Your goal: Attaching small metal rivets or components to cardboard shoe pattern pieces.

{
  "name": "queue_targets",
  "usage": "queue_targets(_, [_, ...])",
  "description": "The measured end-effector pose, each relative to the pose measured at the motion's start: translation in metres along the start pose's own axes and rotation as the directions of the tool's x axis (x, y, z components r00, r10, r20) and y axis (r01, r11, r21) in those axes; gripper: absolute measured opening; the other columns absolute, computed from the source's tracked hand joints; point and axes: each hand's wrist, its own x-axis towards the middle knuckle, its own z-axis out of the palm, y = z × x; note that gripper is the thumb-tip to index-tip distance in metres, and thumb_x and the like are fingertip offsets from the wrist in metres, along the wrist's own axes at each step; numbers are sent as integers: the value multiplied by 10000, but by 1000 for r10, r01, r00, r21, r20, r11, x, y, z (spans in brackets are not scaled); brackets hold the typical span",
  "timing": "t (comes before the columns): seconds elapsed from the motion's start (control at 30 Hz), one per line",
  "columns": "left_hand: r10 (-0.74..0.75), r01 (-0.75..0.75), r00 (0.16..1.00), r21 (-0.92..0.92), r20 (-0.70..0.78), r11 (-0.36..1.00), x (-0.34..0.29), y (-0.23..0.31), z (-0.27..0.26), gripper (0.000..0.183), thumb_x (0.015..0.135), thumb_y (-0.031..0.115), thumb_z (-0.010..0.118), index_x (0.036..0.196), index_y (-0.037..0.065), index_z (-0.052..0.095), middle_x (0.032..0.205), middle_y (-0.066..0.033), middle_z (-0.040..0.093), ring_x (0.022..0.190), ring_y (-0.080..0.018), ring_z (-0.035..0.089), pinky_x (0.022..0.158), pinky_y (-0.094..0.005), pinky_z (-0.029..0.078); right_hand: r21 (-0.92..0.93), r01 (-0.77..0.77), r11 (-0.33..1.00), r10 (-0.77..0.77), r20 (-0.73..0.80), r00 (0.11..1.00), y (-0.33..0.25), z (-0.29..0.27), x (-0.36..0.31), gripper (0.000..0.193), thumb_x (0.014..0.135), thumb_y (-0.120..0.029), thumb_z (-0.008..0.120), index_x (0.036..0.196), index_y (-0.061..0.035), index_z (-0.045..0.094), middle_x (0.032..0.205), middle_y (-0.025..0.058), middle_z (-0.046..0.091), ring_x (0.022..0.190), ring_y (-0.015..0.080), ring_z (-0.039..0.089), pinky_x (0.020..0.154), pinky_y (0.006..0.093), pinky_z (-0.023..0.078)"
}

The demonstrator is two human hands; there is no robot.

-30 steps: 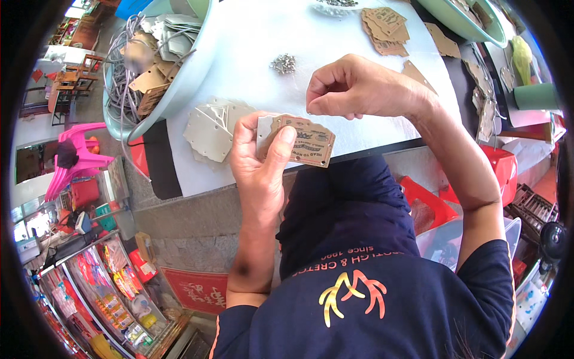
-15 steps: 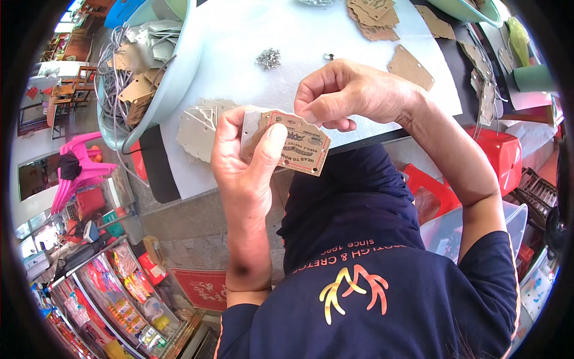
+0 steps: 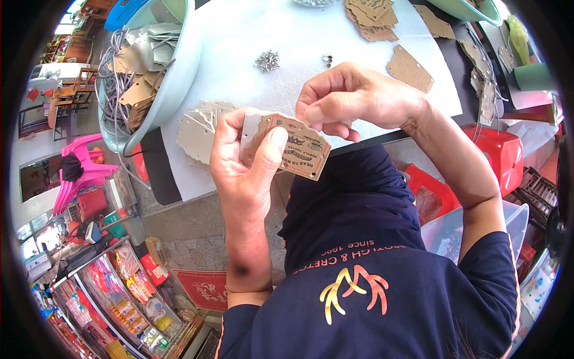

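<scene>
My left hand (image 3: 242, 179) grips a printed brown tag (image 3: 308, 157) together with a pale grey plate (image 3: 251, 127) behind it, thumb across the front. At the tag's upper edge is my right hand (image 3: 368, 99), its thumb and index finger pinched together. Whatever lies between those fingertips is too small or hidden to make out. Beyond the hands, a small heap of silvery metal fasteners (image 3: 267, 61) lies on the white sheet (image 3: 239, 78). A few tiny dark pieces (image 3: 327, 61) sit to its right. Next to my left hand rests a pile of pale grey plates (image 3: 194, 134).
A pale green basin (image 3: 190, 72) at the left holds grey cords, plates and brown tags. Stacked brown tags (image 3: 373, 21) lie at the far right, with a single brown plate (image 3: 411, 69) nearer. Corded tags (image 3: 485, 90) hang by the right edge; a red stool (image 3: 499, 155) stands below.
My right hand has shifted slightly right and nearer, uncovering more of the tiny dark pieces. The tag in my left hand has barely moved.
</scene>
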Motion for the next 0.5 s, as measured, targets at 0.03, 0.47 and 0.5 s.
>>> queue_targets(0.03, [2, -2, 1000, -1, -11, 1000, 0, 0, 0, 254, 860, 3, 646, 1073, 8, 507, 976, -57, 615, 867, -72, 580, 805, -240, 492, 0, 0, 1000, 0, 1, 1000, -1, 0, -1, 246, 844, -229, 676, 916, 5, 653, 709, -2, 605, 530, 42, 515, 461, 194, 419])
queue_targets(0.47, [33, -32, 999, 53, -15, 998, 0, -3, 2, 239, 870, 19, 649, 1066, 12, 512, 978, -48, 599, 874, -65, 564, 797, -233, 485, -223, 98, 970, -92, 35, 995, 2, -2, 1, 229, 825, -183, 706, 957, -9, 639, 724, -13, 624, 566, 33, 542, 495, 178, 437])
queue_targets(0.5, [35, -35, 999, 57, -13, 998, 0, -4, 1, 238, 871, 21, 648, 1066, 13, 512, 979, -47, 597, 876, -65, 562, 798, -233, 485, -239, 108, 965, -104, 28, 994, 2, -2, 1, 209, 825, -169, 695, 948, -11, 635, 719, -16, 619, 571, 32, 540, 504, 180, 433])
